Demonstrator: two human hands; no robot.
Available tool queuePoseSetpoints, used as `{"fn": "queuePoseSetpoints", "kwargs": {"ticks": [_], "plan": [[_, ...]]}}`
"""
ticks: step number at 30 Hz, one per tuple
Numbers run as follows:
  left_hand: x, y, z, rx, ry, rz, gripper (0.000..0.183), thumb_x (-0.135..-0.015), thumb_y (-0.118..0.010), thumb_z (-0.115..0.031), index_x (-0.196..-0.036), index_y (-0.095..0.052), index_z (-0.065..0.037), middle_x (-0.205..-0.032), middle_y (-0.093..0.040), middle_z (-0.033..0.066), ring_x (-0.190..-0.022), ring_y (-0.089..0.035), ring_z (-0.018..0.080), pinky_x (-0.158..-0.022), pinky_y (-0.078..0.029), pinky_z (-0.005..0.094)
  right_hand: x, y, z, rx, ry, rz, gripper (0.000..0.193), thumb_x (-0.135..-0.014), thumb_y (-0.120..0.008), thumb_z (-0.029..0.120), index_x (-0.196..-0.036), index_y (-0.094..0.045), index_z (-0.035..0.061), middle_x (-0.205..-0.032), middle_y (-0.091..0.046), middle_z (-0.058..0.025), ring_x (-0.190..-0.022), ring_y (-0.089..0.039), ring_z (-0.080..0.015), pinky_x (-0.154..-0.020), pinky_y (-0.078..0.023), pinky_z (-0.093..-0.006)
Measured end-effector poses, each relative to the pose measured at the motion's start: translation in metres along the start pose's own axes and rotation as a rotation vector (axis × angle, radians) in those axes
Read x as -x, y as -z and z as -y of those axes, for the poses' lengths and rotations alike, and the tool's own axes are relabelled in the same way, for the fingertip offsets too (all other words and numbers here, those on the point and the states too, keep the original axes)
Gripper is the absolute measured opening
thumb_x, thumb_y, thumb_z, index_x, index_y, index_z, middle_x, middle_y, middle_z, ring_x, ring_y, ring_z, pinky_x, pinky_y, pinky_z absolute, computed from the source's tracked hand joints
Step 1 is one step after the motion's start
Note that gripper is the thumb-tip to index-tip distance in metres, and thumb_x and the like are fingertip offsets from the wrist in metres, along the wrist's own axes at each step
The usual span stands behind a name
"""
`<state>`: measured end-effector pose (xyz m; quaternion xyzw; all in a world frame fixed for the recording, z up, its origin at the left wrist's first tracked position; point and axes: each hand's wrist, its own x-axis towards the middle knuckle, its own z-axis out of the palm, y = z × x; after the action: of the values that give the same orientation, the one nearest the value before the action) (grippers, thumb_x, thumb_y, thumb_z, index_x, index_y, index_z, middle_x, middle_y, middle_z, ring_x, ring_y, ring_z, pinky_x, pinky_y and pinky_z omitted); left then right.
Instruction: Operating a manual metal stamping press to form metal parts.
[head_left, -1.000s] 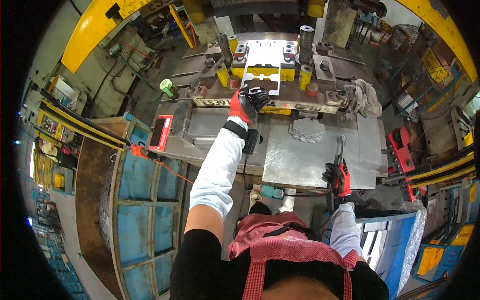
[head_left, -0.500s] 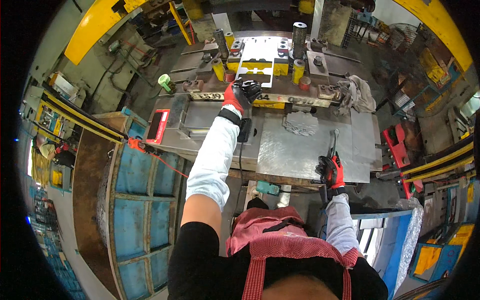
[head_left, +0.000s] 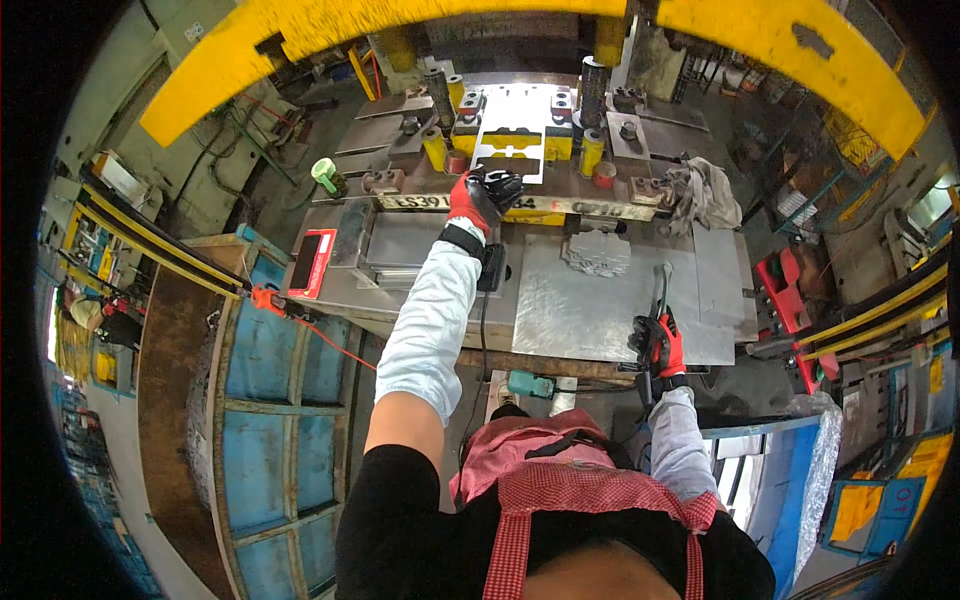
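In the head view, the left hand [head_left: 482, 193] reaches well forward, its arm nearly straight, with a pale sleeve [head_left: 428, 320] over the forearm and a black band [head_left: 463, 239] at the wrist. The fingers are bent at the near left corner of a bright metal sheet [head_left: 512, 115]. The grip is narrow, but I cannot tell whether it pinches the sheet or only touches it. The sheet lies lengthwise, pointing away from the person, on the die [head_left: 562, 147], its cut-out end nearest.

The right hand [head_left: 660, 343] is lower and nearer the body, elbow bent, forearm pointing forward. Its grip is closed around a long, slim tool [head_left: 661, 290], whose metal end points away over a flat grey plate [head_left: 560, 315]. On that plate, a cluster of thin grey pieces [head_left: 597, 252] lies ahead of the tool's tip. The plate rests on the metal surface [head_left: 500, 315].

As for writing, a pale strip [head_left: 425, 203] along the die's front edge bears large dark characters, partly covered by the left hand. The red-bordered panel [head_left: 313, 264] at left shows pale marks too small to make out. At lower right, a blue panel [head_left: 900, 510] carries a small painted marking.
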<state>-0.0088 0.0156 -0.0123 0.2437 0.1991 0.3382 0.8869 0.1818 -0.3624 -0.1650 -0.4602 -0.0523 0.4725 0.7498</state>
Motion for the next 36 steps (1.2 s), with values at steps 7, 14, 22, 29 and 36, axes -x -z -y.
{"fn": "queuePoseSetpoints", "kwargs": {"ticks": [7, 14, 22, 29, 36], "plan": [[0.017, -0.029, 0.008, -0.138, -0.136, 0.018, 0.053, -0.088, -0.03, -0.034, -0.111, -0.041, 0.013, -0.108, -0.05, 0.0296, -0.098, -0.052, 0.043, -0.085, -0.046, 0.0451, 0.002, 0.008, 0.001, 0.003, -0.019, -0.027, 0.037, -0.087, -0.05, 0.022, -0.121, -0.039, 0.0169, -0.081, -0.059, -0.0095, -0.056, -0.056, -0.023, -0.05, -0.049, -0.0387], [-0.001, 0.0, 0.002, 0.055, 0.026, 0.093, 0.049, -0.089, -0.027, -0.03, -0.119, -0.038, 0.008, -0.118, -0.045, 0.0264, -0.106, -0.046, 0.0407, -0.094, -0.037, 0.048, 0.009, -0.01, 0.009, -0.024, 0.009, -0.016, 0.047, -0.084, -0.053, 0.016, -0.126, -0.033, 0.0196, -0.082, -0.059, -0.0105, -0.056, -0.056, -0.0238, -0.05, -0.049, -0.0397], [-0.014, 0.02, -0.007, 0.028, 0.033, 0.045, 0.049, -0.088, -0.038, -0.039, -0.106, -0.048, 0.005, -0.103, -0.056, 0.0227, -0.093, -0.055, 0.0372, -0.084, -0.045, 0.0465, -0.002, -0.001, 0.0, -0.053, -0.034, 0.005, 0.044, -0.087, -0.049, 0.017, -0.128, -0.031, 0.0204, -0.085, -0.058, -0.0109, -0.058, -0.055, -0.0226, -0.052, -0.05, -0.0397], [-0.006, 0.0, 0.0, -0.013, 0.075, -0.019, 0.046, -0.087, -0.036, -0.036, -0.097, -0.052, 0.005, -0.093, -0.059, 0.0227, -0.09, -0.058, 0.0356, -0.082, -0.047, 0.0465, 0.008, -0.009, 0.002, -0.012, 0.037, -0.009, 0.023, -0.088, -0.048, 0.024, -0.106, -0.043, 0.0109, -0.071, -0.052, -0.0073, -0.052, -0.047, -0.0181, -0.047, -0.04, -0.032], [0.0, 0.019, -0.012, 0.027, 0.195, 0.386, 0.049, -0.089, -0.032, -0.039, -0.107, -0.051, 0.003, -0.099, -0.06, 0.0182, -0.092, -0.058, 0.0321, -0.084, -0.045, 0.0441, 0.02, -0.124, 0.051, 0.314, 0.357, 0.036, 0.052, -0.081, -0.053, 0.01, -0.129, -0.034, 0.0089, -0.079, -0.056, -0.0059, -0.054, -0.048, -0.0104, -0.046, -0.044, -0.0256]]}}
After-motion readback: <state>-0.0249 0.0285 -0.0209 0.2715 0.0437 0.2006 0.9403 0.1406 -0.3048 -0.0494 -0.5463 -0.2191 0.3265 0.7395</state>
